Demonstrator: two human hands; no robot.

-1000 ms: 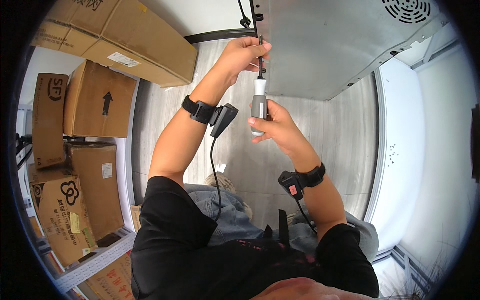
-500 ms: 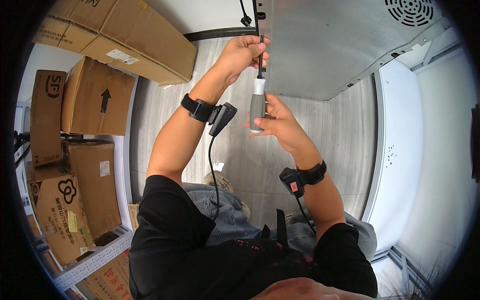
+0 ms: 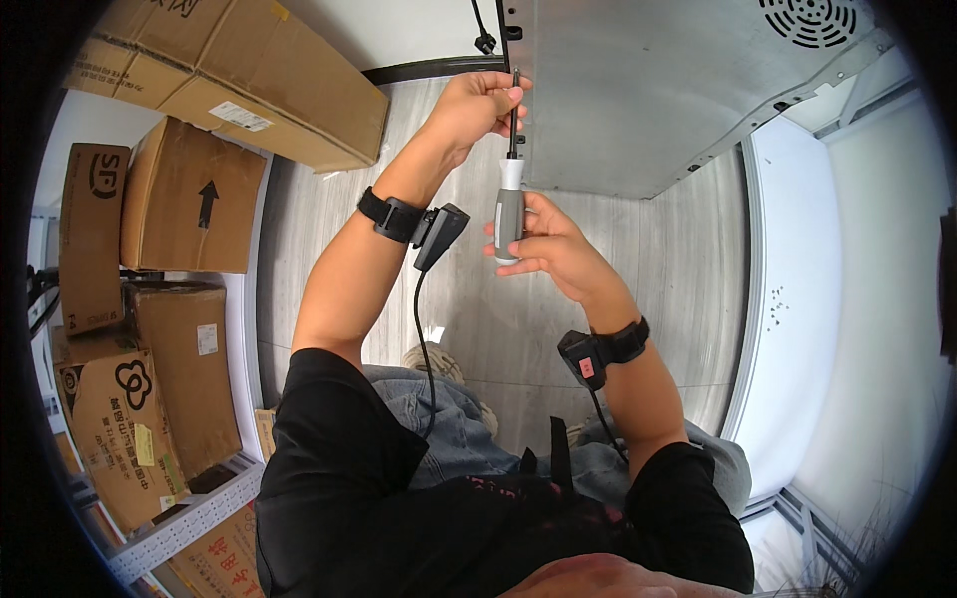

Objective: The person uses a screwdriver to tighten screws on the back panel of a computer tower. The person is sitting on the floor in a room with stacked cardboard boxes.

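Observation:
A screwdriver [image 3: 508, 217] with a grey and white handle and a dark shaft points away from me. My right hand [image 3: 554, 249] is closed round its handle, thumb on top and fingers underneath. With thumb and fingers, my left hand [image 3: 480, 108] pinches the shaft close to its tip. Whether a small screw sits at the tip is too fine to make out. Just right of my left fingertips runs the edge of a grey sheet-metal panel [image 3: 628, 110], with slots and holes along its border and a round vent at the far right.
Brown cardboard boxes [image 3: 204, 199] fill a white metal shelf [image 3: 189, 523] on the left. A long carton [image 3: 299, 90] stands at the far left. A black plug [image 3: 485, 43] hangs by the panel. Small screws [image 3: 777, 307] lie on a white surface [image 3: 802, 384] at right.
The view has shifted slightly, so the panel and screwdriver appear a little further left. Both hands keep the same hold on the screwdriver.

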